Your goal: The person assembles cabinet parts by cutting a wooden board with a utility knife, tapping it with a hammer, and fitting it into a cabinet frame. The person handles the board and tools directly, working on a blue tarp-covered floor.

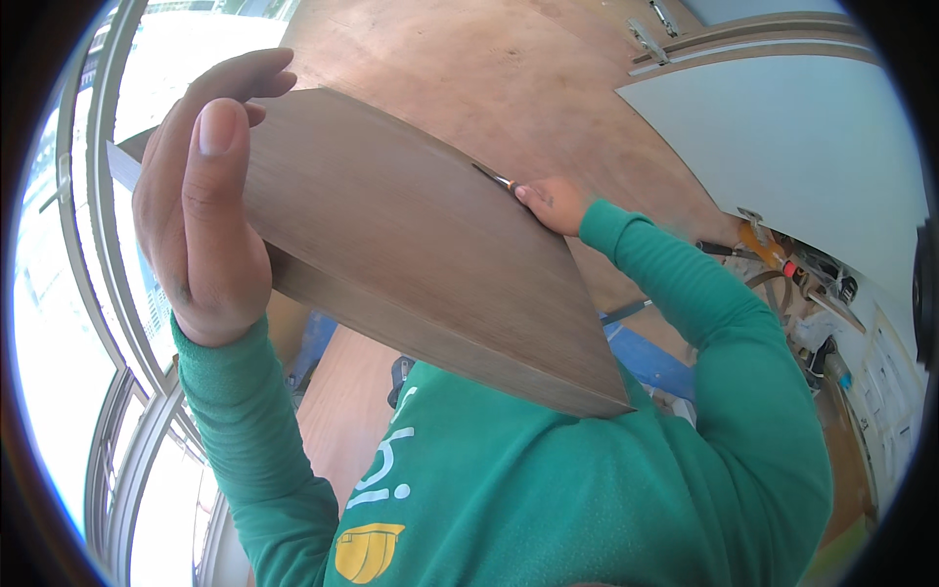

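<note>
A: What's closest?

B: The left hand (201, 210), large at the left, thumb upright and fingers bent over toward the right. It overlaps one end of the board (421, 235).

A: Is it gripping that?

B: I can't tell. The fingers look loosely curved, and any contact is hidden behind them.

A: And the board itself?

B: It's brown and wood-grained, with a thick edge facing the wearer. It slants across the middle, from the left hand down to a pointed corner in front of the green shirt (548, 489). Whether that corner touches the cloth isn't clear.

A: Where's the right hand (555, 205)?

B: At the board's far long edge, closed around a slim tool (501, 181). The dark, thin tip points left and lies at that edge; I can't make out whether it touches.

A: What's below and past the board?

B: Something blue (650, 362) shows below, between the board and the right sleeve (743, 323). Beyond the far edge spreads a reddish-brown wooden surface (469, 68).

A: And farther out?

B: A white panel (773, 127) at the upper right, with metal hinges (646, 41) near its top corner. Beneath it, at the right, there's a jumble of gear, including an orange piece (758, 245). Bright windows (59, 323) line the left side.
</note>
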{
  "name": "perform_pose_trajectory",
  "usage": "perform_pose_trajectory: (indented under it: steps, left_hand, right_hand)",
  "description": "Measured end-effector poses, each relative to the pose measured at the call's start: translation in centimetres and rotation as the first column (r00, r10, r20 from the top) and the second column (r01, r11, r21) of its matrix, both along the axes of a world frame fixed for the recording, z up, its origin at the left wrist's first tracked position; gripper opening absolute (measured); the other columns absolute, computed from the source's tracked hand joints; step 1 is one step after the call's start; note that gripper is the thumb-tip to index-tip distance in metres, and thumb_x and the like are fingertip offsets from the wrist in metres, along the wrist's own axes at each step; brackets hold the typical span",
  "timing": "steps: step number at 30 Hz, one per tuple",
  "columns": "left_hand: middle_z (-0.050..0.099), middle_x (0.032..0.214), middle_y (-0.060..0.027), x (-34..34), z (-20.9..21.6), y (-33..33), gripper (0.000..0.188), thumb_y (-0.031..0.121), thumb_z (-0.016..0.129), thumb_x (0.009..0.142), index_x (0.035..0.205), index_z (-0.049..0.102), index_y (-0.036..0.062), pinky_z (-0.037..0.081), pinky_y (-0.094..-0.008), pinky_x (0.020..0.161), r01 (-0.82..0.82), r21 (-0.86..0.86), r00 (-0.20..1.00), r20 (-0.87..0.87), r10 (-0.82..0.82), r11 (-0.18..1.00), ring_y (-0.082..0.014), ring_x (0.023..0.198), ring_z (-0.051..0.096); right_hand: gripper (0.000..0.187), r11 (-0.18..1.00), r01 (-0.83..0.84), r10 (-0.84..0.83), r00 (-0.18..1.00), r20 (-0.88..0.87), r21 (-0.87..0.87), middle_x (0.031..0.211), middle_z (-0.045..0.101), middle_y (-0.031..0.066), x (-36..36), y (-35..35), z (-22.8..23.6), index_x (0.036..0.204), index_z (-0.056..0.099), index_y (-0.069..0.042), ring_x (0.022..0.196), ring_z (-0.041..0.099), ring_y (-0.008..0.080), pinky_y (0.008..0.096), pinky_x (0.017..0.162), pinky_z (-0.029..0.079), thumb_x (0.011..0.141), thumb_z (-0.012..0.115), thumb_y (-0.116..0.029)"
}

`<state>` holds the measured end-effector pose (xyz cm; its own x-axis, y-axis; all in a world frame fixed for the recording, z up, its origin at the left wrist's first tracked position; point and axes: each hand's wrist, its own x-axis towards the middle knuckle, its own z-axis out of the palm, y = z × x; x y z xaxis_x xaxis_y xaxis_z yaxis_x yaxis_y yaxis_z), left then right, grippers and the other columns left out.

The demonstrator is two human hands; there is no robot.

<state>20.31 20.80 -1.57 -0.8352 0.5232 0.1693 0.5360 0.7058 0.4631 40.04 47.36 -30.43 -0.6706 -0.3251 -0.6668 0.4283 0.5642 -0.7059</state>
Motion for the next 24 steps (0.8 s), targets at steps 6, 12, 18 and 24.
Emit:
perform_pose_trajectory:
  steps: [6,12,18,24]
  left_hand:
    - [0.078,0.114,-0.0146,0.3,0.3,0.2,0.063,0.051,0.036,0.108,0.122,0.077,0.0048,0.051,-0.0411,0.098,-0.024,-0.036,1.0,0.004,0.024,0.999,-0.029,0.107,0.069]
    - [0.078,0.112,-0.0146,0.5,0.3,0.0,0.061,0.048,0.037,0.107,0.121,0.077,0.0044,0.051,-0.041,0.096,-0.005,-0.022,1.0,0.012,0.005,1.0,-0.0284,0.104,0.069]
    - [0.078,0.11,-0.0154,0.3,0.5,0.4,0.057,0.045,0.038,0.108,0.118,0.076,0.0041,0.05,-0.0415,0.099,0.005,0.01,1.0,0.031,-0.005,1.0,-0.0294,0.105,0.071]
    - [0.078,0.11,-0.0147,0.5,0.5,0.3,0.056,0.043,0.038,0.108,0.116,0.077,0.0044,0.05,-0.0425,0.1,0.032,0.007,0.999,0.0,-0.032,0.999,-0.03,0.108,0.072]
  right_hand:
    - [0.051,0.988,-0.096,0.08,0.989,0.125,0.121,0.099,0.073,0.0245,9.0,5.9,0.7,0.105,0.075,-0.003,0.092,0.066,0.0435,0.0498,0.085,0.052,0.11,0.046,-0.044]
    - [0.05,0.977,0.145,-0.165,0.978,0.125,0.154,0.101,0.072,0.0244,13.8,7.7,2.1,0.107,0.074,-0.004,0.092,0.067,0.043,0.0515,0.082,0.052,0.108,0.05,-0.049]
    - [0.052,0.981,0.06,-0.074,0.995,0.068,0.185,0.105,0.073,0.0254,13.0,8.3,2.7,0.111,0.074,-0.004,0.098,0.068,0.0439,0.0525,0.087,0.052,0.108,0.049,-0.049]
    - [0.05,0.965,0.135,-0.152,0.987,0.059,0.225,0.104,0.072,0.0255,12.8,9.5,3.7,0.113,0.071,-0.003,0.095,0.066,0.0456,0.0523,0.086,0.051,0.11,0.048,-0.047]
